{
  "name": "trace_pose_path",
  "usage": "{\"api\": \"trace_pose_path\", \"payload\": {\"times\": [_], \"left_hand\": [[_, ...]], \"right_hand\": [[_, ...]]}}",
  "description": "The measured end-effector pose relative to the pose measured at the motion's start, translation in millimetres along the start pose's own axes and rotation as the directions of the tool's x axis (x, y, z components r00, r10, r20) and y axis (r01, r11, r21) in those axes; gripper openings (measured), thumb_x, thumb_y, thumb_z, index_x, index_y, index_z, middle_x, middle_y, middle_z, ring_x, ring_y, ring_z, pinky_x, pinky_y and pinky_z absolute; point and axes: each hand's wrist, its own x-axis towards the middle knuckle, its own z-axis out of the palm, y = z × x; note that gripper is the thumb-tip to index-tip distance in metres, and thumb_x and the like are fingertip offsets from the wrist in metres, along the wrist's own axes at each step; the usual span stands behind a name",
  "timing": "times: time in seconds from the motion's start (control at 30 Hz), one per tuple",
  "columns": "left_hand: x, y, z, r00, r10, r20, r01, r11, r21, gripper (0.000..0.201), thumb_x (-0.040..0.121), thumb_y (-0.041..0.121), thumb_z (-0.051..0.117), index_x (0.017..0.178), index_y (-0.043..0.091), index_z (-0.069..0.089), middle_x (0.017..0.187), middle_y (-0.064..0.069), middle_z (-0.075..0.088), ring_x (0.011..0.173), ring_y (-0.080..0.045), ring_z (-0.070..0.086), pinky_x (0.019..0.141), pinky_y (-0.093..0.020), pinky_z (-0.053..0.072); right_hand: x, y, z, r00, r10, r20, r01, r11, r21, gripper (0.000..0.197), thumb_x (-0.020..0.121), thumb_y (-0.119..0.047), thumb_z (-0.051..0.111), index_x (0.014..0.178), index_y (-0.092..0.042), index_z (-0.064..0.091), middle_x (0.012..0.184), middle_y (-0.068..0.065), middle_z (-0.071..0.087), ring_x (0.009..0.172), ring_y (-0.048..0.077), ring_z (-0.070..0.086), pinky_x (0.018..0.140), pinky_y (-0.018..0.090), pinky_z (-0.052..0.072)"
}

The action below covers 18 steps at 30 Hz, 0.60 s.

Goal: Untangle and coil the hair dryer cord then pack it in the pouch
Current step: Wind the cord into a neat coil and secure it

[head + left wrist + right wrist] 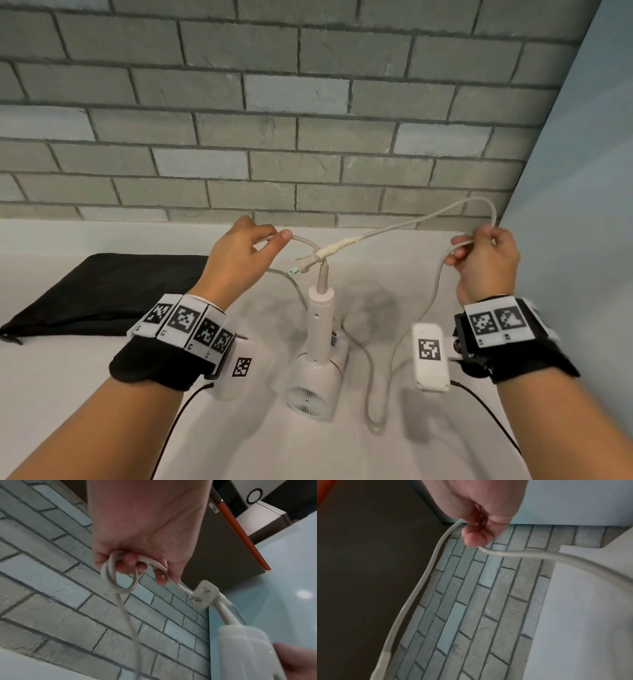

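cord lifted between two hands, coil barely begun

both forearms fill the near edge of the head view; left hand [236, 255] grips the cord [387, 229] near its root, a small loop or two gathered in its fingers [130, 561] in the wrist view; right hand [486, 257] pinches a farther stretch, held well apart from the left; the plug [310, 266] hangs between them over the hair dryer [317, 346], which lies on the white counter [68, 394] with slack cord beside it; the black pouch [102, 294] lies flat to the left, nothing in it yet; to coil well, i judge each loop should match the last, fed by the right hand without twisting, and the plug kept free.
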Motion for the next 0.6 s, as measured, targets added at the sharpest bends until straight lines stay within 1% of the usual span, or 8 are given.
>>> {"api": "trace_pose_path", "payload": {"times": [0.07, 0.17, 0.27, 0.33, 0.4, 0.5, 0.57, 0.6], "left_hand": [[2.9, -4.9, -2.6, 0.999, 0.016, 0.042, -0.015, 1.000, -0.018, 0.025, 0.086, 0.049, 0.048, 0.070, 0.032, 0.057, 0.093, -0.001, 0.038, 0.082, -0.019, 0.048, 0.079, -0.029, 0.036], [6.0, -10.9, -4.9, 0.999, 0.011, 0.046, -0.007, 0.996, -0.085, 0.030, 0.085, 0.049, 0.051, 0.057, 0.039, 0.054, 0.095, -0.001, 0.032, 0.093, -0.021, 0.042, 0.091, -0.032, 0.035], [8.9, -10.4, -9.5, 1.000, -0.009, 0.000, 0.008, 0.987, -0.159, 0.026, 0.085, 0.038, 0.057, 0.060, 0.029, 0.058, 0.096, -0.001, 0.029, 0.094, -0.016, 0.037, 0.085, -0.019, 0.029], [11.9, -10.5, -14.1, 0.999, 0.007, -0.044, -0.016, 0.979, -0.204, 0.022, 0.085, 0.031, 0.058, 0.066, 0.020, 0.060, 0.091, 0.002, 0.029, 0.089, -0.009, 0.037, 0.075, -0.006, 0.028], [14.1, -9.0, -17.0, 0.997, 0.020, -0.068, -0.038, 0.962, -0.271, 0.024, 0.085, 0.027, 0.059, 0.062, 0.020, 0.058, 0.084, 0.008, 0.027, 0.086, 0.002, 0.036, 0.074, 0.001, 0.026], [14.0, -2.4, -15.4, 0.997, 0.047, -0.057, -0.066, 0.910, -0.410, 0.030, 0.081, 0.021, 0.064, 0.053, 0.020, 0.053, 0.085, 0.004, 0.028, 0.080, 0.008, 0.036, 0.073, 0.001, 0.028], [11.4, 5.6, -14.8, 0.995, 0.076, -0.059, -0.096, 0.860, -0.501, 0.027, 0.071, 0.023, 0.065, 0.048, 0.023, 0.051, 0.085, 0.003, 0.030, 0.077, 0.007, 0.036, 0.072, -0.002, 0.030], [10.5, 8.9, -14.6, 0.993, 0.091, -0.072, -0.116, 0.838, -0.533, 0.024, 0.065, 0.025, 0.065, 0.046, 0.027, 0.050, 0.083, 0.004, 0.031, 0.077, 0.004, 0.037, 0.072, -0.004, 0.031]], "right_hand": [[4.0, 9.0, -4.6, 0.998, 0.044, -0.050, -0.044, 0.999, -0.010, 0.025, 0.098, -0.013, 0.031, 0.075, -0.019, 0.041, 0.062, 0.009, 0.050, 0.027, 0.004, 0.038, 0.032, 0.015, 0.037], [9.2, 19.9, -11.4, 0.986, 0.115, -0.121, -0.118, 0.993, -0.019, 0.023, 0.097, -0.011, 0.030, 0.079, -0.019, 0.041, 0.062, 0.008, 0.048, 0.026, 0.004, 0.036, 0.031, 0.014, 0.033], [17.0, 29.1, -21.7, 0.950, 0.243, -0.195, -0.246, 0.969, 0.009, 0.018, 0.093, -0.002, 0.025, 0.097, -0.012, 0.040, 0.063, 0.007, 0.044, 0.027, 0.004, 0.034, 0.031, 0.012, 0.032], [19.9, 33.5, -27.7, 0.930, 0.307, -0.201, -0.315, 0.949, -0.010, 0.025, 0.089, 0.005, 0.021, 0.098, -0.010, 0.039, 0.064, 0.009, 0.043, 0.028, 0.006, 0.034, 0.031, 0.011, 0.031], [16.9, 36.3, -26.7, 0.936, 0.324, -0.139, -0.340, 0.934, -0.110, 0.022, 0.091, 0.004, 0.022, 0.092, -0.009, 0.040, 0.064, 0.011, 0.042, 0.026, 0.006, 0.037, 0.030, 0.011, 0.033], [4.6, 38.7, -16.3, 0.955, 0.295, 0.020, -0.283, 0.932, -0.227, 0.017, 0.094, 0.000, 0.023, 0.097, -0.011, 0.037, 0.063, 0.012, 0.043, 0.025, 0.007, 0.043, 0.030, 0.017, 0.041], [-4.0, 37.1, -6.6, 0.947, 0.272, 0.172, -0.217, 0.935, -0.282, 0.024, 0.094, 0.003, 0.024, 0.102, -0.012, 0.042, 0.069, 0.012, 0.046, 0.035, 0.011, 0.054, 0.038, 0.022, 0.050], [-7.4, 36.8, -2.1, 0.928, 0.270, 0.256, -0.172, 0.921, -0.349, 0.030, 0.093, 0.004, 0.027, 0.112, -0.012, 0.043, 0.078, 0.012, 0.048, 0.046, 0.016, 0.060, 0.046, 0.023, 0.054]]}}
